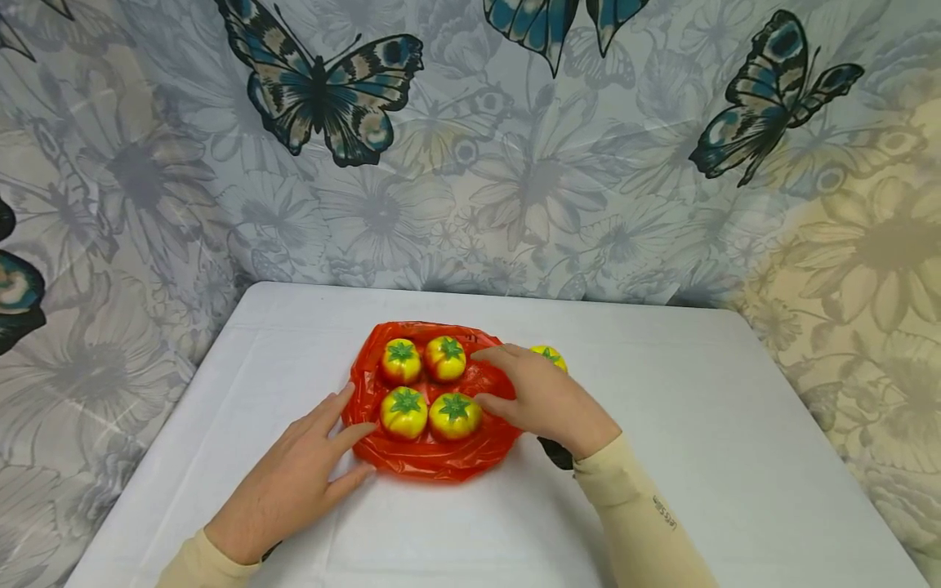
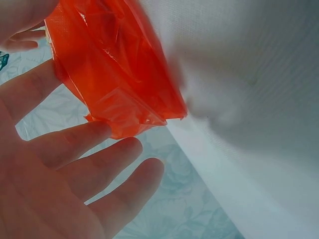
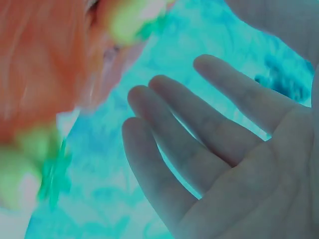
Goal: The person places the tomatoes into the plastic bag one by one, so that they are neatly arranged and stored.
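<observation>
Left grip [image 1: 294,482] beside red bag [image 1: 430,457], fingers spread

A white table [image 1: 706,425] is carrying my red bag [image 1: 430,457] at its centre; one loose tomato [image 1: 550,355] is lying at the bag's three o'clock.

Two bare hands, cream long sleeves [image 1: 635,506] with small dark lettering on the right forearm, dark wrist straps.

Bare table [image 1: 735,425] right; tomatoes [image 1: 426,388] crowd the red bag [image 1: 426,461].
</observation>
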Motion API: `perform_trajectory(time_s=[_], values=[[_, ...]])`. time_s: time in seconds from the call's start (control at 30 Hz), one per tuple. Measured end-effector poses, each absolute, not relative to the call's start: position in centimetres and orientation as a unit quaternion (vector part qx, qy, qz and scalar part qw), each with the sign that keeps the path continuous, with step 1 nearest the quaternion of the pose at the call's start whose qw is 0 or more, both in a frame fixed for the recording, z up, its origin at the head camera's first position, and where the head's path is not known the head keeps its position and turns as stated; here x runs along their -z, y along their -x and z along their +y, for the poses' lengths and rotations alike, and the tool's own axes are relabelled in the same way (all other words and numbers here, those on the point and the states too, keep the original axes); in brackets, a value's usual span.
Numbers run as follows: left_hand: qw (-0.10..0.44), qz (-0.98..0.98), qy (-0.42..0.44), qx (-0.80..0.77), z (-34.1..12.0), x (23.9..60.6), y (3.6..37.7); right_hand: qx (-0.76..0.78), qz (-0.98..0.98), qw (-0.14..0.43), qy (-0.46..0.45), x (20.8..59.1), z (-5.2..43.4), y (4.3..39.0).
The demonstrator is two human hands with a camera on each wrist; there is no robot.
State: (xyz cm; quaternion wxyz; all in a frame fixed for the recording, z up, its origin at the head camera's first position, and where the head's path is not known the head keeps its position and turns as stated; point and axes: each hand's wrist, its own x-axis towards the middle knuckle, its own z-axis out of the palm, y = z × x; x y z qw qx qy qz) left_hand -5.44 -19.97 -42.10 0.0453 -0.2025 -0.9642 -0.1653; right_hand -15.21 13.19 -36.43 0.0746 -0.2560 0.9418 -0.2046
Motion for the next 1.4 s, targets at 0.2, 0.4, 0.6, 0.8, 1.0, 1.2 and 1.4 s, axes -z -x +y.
perform_trajectory(time_s=[0.2,0.4,0.6,0.8,1.0,1.2,1.4], values=[[0.037,-0.966,0.197,0.161,-20.0,42.1,5.4,0.216,0.952,0.034,0.212,36.2,16.8,17.2],[0.031,-0.968,0.191,0.159,-20.1,42.1,5.4,0.206,0.966,0.036,0.154,37.3,19.4,18.6],[0.023,-0.969,0.187,0.157,-20.1,42.1,5.4,0.202,0.967,0.06,0.141,38.5,20.2,19.4],[0.023,-0.97,0.184,0.156,-20.0,42.2,5.5,0.208,0.966,0.078,0.135,39.4,20.2,19.7],[0.027,-0.969,0.188,0.155,-20.0,42.2,5.5,0.204,0.966,0.087,0.131,39.8,20.0,19.9],[0.027,-0.969,0.19,0.156,-20.0,42.1,5.5,0.202,0.967,0.081,0.131,40.2,20.0,19.9],[0.028,-0.969,0.191,0.156,-19.9,42.1,5.5,0.203,0.967,0.077,0.133,40.4,20.0,20.0]])
